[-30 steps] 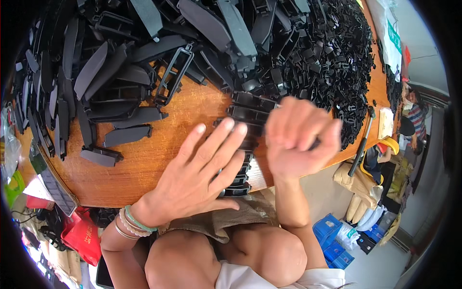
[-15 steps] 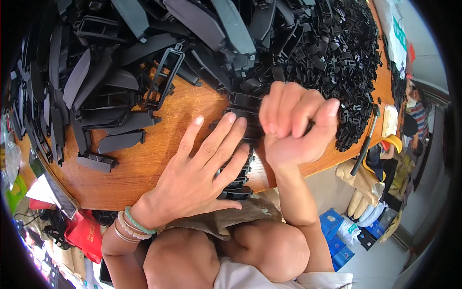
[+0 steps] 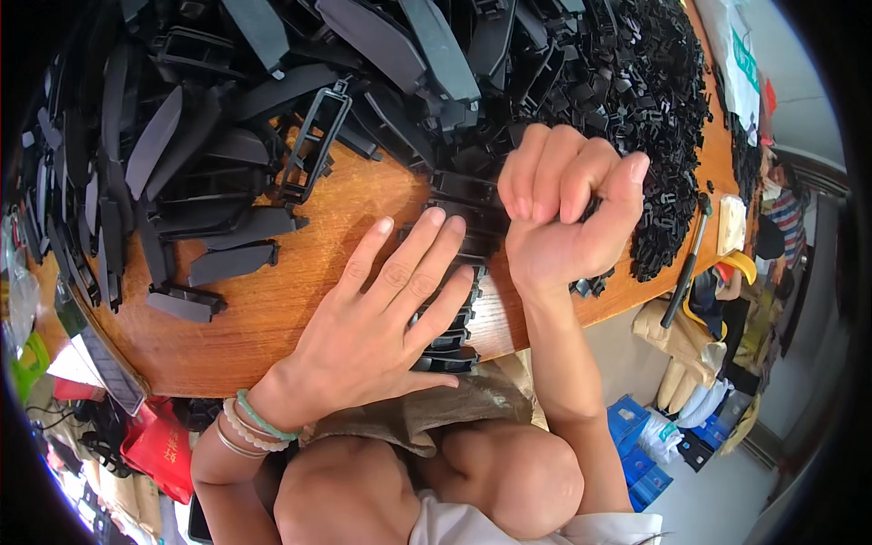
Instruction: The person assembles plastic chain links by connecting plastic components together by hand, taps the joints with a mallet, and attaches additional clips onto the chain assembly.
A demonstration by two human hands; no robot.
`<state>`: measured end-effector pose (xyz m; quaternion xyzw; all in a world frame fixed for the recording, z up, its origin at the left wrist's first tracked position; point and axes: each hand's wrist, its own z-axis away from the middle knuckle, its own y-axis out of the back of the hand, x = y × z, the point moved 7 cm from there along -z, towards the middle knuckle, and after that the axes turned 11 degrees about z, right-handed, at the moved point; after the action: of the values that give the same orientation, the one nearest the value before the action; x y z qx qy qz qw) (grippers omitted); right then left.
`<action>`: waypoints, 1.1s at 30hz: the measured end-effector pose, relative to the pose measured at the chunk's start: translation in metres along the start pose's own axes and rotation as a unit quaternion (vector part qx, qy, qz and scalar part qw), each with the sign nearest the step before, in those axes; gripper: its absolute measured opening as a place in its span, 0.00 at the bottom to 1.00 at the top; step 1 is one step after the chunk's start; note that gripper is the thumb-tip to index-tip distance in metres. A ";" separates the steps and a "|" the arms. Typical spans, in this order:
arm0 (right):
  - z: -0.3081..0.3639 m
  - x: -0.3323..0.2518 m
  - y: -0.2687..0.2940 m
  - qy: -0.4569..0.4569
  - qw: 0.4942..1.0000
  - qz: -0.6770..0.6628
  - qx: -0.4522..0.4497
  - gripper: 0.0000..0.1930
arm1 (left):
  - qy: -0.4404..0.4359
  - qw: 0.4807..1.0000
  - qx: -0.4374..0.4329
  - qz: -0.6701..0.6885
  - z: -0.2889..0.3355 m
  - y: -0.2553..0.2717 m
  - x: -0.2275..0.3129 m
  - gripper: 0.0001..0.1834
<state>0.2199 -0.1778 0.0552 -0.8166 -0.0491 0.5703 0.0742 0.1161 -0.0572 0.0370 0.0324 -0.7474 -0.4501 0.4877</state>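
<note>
My left hand [image 3: 372, 313] lies with spread fingers over a row of black plastic frame parts [image 3: 461, 188], its fingertips touching them. The row runs toward the table's near edge, partly hidden under that hand. Just right of the row, my right hand [image 3: 572, 213] is raised with its fingers curled in and the thumb pointing up. Whatever is inside the curled fingers, if anything, is hidden. Behind the right hand spreads a heap of small black plastic clips [image 3: 668, 136].
Long dark plastic covers [image 3: 372, 41] pile up across the far and left side of the wooden table [image 3: 245, 350]. At the right edge lies a hammer [image 3: 688, 263]. Blue crates [image 3: 629, 422] stand on the floor to the right, and a red bag [image 3: 159, 445] is at lower left.
My right hand has risen slightly away from me, and its curled fingers have turned a little. The left hand stays in place on the row.
</note>
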 end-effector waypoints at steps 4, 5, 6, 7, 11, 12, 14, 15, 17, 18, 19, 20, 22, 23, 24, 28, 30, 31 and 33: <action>0.001 -0.002 -0.010 0.042 0.998 0.034 -0.041 0.28 | -0.005 1.000 -0.003 -0.006 0.001 0.003 0.002 0.50; 0.001 -0.004 -0.010 0.043 0.997 0.051 -0.049 0.28 | -0.002 1.000 -0.006 -0.003 0.001 0.002 0.003 0.51; 0.000 -0.006 -0.009 0.053 0.996 0.047 -0.044 0.28 | -0.003 1.000 -0.008 -0.008 0.001 0.002 0.003 0.52; -0.001 -0.003 -0.003 0.022 0.999 0.036 -0.019 0.28 | -0.010 1.000 -0.009 -0.018 0.000 0.002 0.004 0.52; 0.003 -0.033 0.029 -0.036 0.998 -0.033 0.040 0.28 | -0.007 1.000 -0.011 0.004 0.002 0.003 0.006 0.55; 0.004 -0.041 0.035 -0.047 0.994 0.097 0.005 0.28 | -0.022 1.000 0.004 0.005 0.002 0.006 0.009 0.56; 0.015 -0.048 0.035 -0.059 0.949 0.293 -0.102 0.18 | -0.037 0.999 0.016 0.005 0.005 0.007 0.014 0.61; 0.020 -0.044 0.031 -0.066 0.926 0.347 -0.133 0.14 | -0.036 0.999 0.013 -0.003 0.005 0.004 0.014 0.61; 0.029 -0.041 0.022 -0.074 0.906 0.387 -0.158 0.09 | -0.031 0.999 0.035 -0.021 0.008 0.002 0.016 0.61; 0.030 -0.041 0.022 -0.046 0.894 0.412 -0.169 0.09 | -0.021 0.998 0.048 -0.031 0.010 0.003 0.015 0.61; 0.032 -0.039 0.021 -0.019 0.882 0.436 -0.179 0.08 | 0.001 0.998 0.059 -0.035 0.012 0.004 0.015 0.62; 0.034 -0.038 0.021 -0.019 0.884 0.433 -0.176 0.08 | 0.022 0.997 0.062 -0.040 0.015 0.003 0.015 0.63; 0.038 -0.037 0.018 -0.014 0.888 0.422 -0.184 0.08 | 0.059 0.995 0.065 -0.042 0.021 0.001 0.014 0.64; 0.041 -0.036 0.019 -0.016 0.890 0.416 -0.185 0.08 | 0.064 0.995 0.062 -0.044 0.023 -0.002 0.015 0.64; 0.045 -0.040 0.018 -0.009 0.894 0.404 -0.193 0.09 | 0.066 0.995 0.065 -0.038 0.026 -0.004 0.018 0.65; 0.056 -0.042 0.017 0.005 0.885 0.405 -0.230 0.10 | 0.057 0.995 0.082 -0.023 0.038 -0.010 0.025 0.62; 0.061 -0.043 0.013 0.024 0.872 0.412 -0.263 0.12 | 0.027 0.993 0.111 -0.015 0.048 -0.011 0.032 0.55; 0.065 -0.046 0.011 0.019 0.873 0.414 -0.257 0.12 | 0.038 0.994 0.101 -0.009 0.053 -0.015 0.031 0.55; 0.079 -0.047 0.011 0.005 0.883 0.397 -0.252 0.12 | 0.021 0.994 0.095 -0.050 0.062 -0.021 0.035 0.50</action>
<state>0.1294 -0.1915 0.0703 -0.7616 0.1374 0.5167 -0.3661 0.0424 -0.0472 0.0393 0.1255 -0.7738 -0.3999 0.4749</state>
